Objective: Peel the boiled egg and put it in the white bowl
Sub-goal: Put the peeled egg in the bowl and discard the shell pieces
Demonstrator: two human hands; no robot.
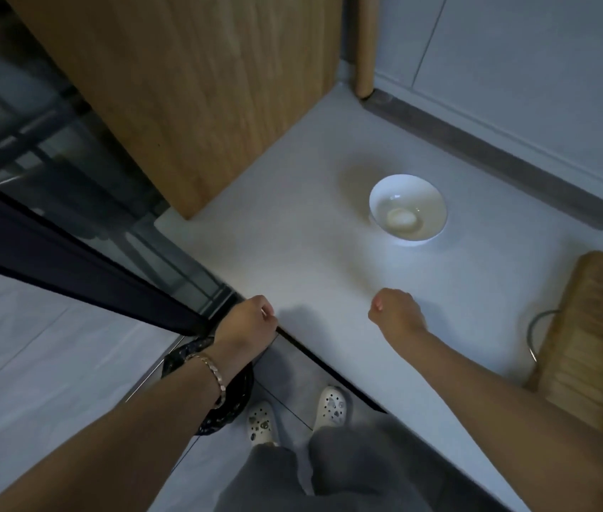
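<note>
A white bowl point(408, 209) stands on the pale counter point(303, 253), a little beyond my hands. In it lies a smooth white egg point(401, 219), with what looks like a little liquid around it. My left hand point(246, 327) hovers at the counter's near edge with its fingers curled under; I see nothing in it. My right hand point(396, 314) is over the counter, below the bowl and apart from it, curled into a loose fist with nothing showing in it.
A wooden cabinet side point(189, 97) rises at the back left. At the right edge of the counter lies a wooden cutting board point(588, 345) with a wire loop beside it. A round bin with a dark bag point(226, 400) stands on the floor under my left wrist.
</note>
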